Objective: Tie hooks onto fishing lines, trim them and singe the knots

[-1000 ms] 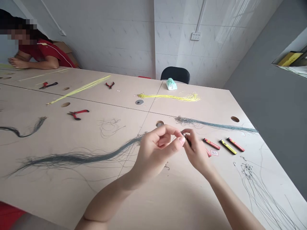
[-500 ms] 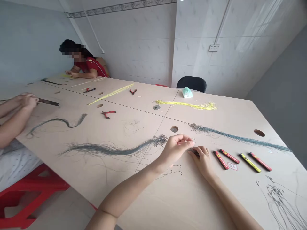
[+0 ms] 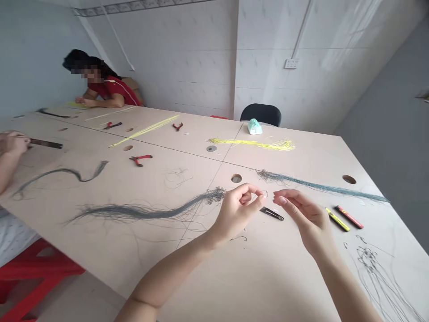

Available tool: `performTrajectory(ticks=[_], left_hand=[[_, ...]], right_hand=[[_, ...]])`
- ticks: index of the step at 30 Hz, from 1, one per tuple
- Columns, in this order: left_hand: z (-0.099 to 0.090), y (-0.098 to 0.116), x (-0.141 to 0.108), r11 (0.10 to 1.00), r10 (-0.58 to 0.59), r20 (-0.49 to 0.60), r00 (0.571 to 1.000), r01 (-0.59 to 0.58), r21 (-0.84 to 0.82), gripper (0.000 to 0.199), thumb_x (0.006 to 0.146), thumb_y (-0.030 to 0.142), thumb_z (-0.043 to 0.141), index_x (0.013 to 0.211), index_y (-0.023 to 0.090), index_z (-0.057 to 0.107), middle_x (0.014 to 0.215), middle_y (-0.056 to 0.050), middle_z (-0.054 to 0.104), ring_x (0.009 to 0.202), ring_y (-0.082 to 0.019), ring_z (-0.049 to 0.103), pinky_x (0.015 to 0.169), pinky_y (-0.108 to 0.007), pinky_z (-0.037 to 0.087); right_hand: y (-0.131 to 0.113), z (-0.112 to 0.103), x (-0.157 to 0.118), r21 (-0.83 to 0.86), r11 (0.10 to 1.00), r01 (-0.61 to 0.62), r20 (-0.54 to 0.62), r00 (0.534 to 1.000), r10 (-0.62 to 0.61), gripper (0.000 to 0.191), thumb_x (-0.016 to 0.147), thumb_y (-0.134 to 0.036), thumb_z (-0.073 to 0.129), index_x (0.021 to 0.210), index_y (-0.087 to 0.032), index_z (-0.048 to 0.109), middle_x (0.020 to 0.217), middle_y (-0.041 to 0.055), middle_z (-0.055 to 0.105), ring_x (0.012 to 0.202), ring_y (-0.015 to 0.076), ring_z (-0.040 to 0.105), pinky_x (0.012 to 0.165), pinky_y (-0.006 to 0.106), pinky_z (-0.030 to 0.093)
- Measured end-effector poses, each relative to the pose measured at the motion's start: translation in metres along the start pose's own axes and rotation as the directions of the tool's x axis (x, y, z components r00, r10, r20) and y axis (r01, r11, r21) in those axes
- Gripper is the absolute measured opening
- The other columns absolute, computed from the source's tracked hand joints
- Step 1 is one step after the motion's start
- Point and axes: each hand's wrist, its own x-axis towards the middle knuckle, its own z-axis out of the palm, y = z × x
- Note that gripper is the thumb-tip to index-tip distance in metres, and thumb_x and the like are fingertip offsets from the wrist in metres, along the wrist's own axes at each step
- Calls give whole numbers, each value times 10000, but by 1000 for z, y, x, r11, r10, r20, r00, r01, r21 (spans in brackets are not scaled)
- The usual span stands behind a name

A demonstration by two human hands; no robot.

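Across the table [image 3: 231, 281], the long dark bundle of hooked lines [image 3: 144, 215] lies gathered, apparently done. The right hand [image 3: 310, 218] is raised, thumb against curled fingers; whether it grips anything is unclear. Facing it, above black snips [image 3: 273, 214], the left hand [image 3: 236, 213] pinches a small hook [image 3: 266, 193], seemingly unfinished.

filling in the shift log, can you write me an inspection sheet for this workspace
surface: pale table with seams and round holes
job's things: small hook-like piece in left hand; dark clipper lying on the table; grey-blue line bundle
clutter: loose hooked lines, yellow slim case, red slim case, red-handled pliers
hands: left pinching; right hand fingertips close together, anything held can't be told
cables: nothing seen
surroundings: wall socket, black chair, red stool, person in red, another person's hand
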Motion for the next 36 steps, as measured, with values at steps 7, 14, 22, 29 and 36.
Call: performTrajectory(ticks=[7,14,22,29,36], left_hand=[[0,12,-14,998,59,8,998,-59,7,215,857,401,639,787,200,613,575,90,181,490,-75,189,466,-230,199],[0,18,-18,996,81,3,997,-81,31,167,852,351,638,784,200,615,558,92,184,470,-66,187,437,-222,193],[-1,19,-19,996,87,17,996,-87,30,174,851,351,636,764,206,595,555,93,188,466,-69,199,439,-222,220],[-1,18,-20,995,97,46,994,-97,14,177,871,347,629,775,206,586,563,94,183,474,-69,199,444,-223,219],[0,21,-20,995,97,48,994,-98,17,180,871,345,621,768,202,581,558,94,180,466,-68,197,431,-223,214]], right_hand=[[-28,10,-14,-63,980,187,0,982,-187,77,868,-302,702,874,-232,734,835,23,717,791,167,676,723,305,563],[-37,16,-15,-131,946,296,32,955,-295,70,895,-234,668,836,-217,702,777,10,706,724,151,646,658,294,526],[-37,9,-16,-119,936,330,41,944,-328,95,904,-179,640,830,-223,680,763,4,665,708,147,610,622,292,489],[-39,8,-16,-139,924,355,54,935,-351,72,894,-158,649,871,-222,669,791,-4,671,742,141,606,660,290,468],[-37,8,-16,-184,918,352,99,936,-339,103,950,-175,559,870,-214,611,784,-1,606,731,135,558,648,289,441]])
